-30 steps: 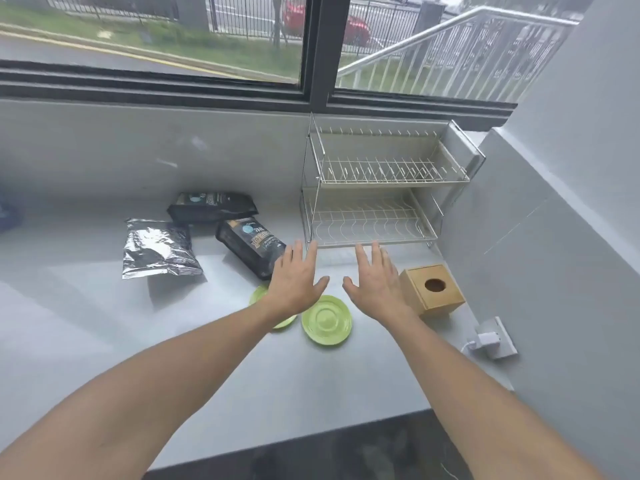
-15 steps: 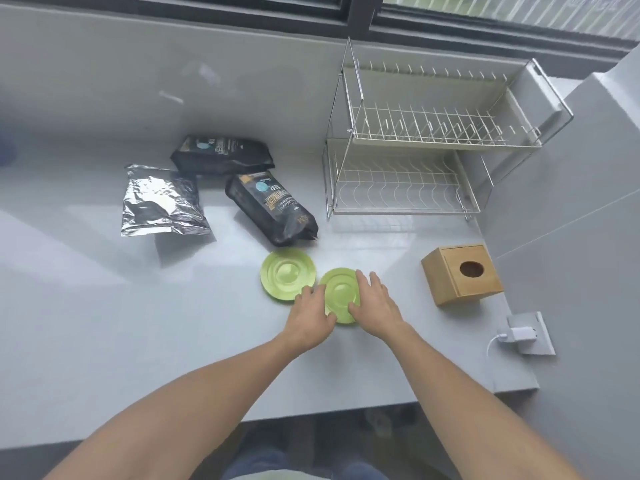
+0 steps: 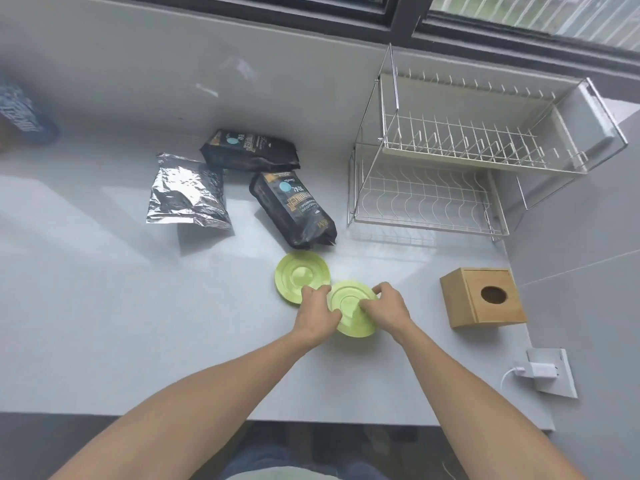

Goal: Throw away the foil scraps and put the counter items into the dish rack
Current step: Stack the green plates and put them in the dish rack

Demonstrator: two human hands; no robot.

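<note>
Together our left hand [image 3: 317, 311] and right hand [image 3: 384, 308] grip the nearer green saucer [image 3: 351, 311] by its opposite rims, fingers curled over the edges, toward the desk's [image 3: 104, 323] front edge. Just behind it lies a second green saucer [image 3: 299, 277], with the wire dish rack [image 3: 450, 174] at the back right corner.
</note>
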